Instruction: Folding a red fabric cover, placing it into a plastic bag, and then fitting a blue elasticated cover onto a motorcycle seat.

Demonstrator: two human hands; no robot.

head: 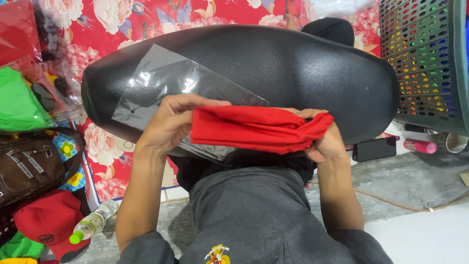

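A folded red cloth (254, 129) is stretched between both my hands over the near edge of a black padded seat (293, 68). My left hand (168, 122) grips the cloth's left end, fingers curled over its top. My right hand (325, 139) clutches the bunched right end. A clear plastic bag (161, 83) lies flat on the seat, partly under my left hand and the cloth.
A green perforated basket (425, 58) stands at the right. A black phone (375, 148) and a pink bottle (420, 145) lie on the floor beside it. At the left are a brown bag (29, 166), a red cap (46, 217), a green-capped bottle (90, 225) and bagged cloths (19, 105).
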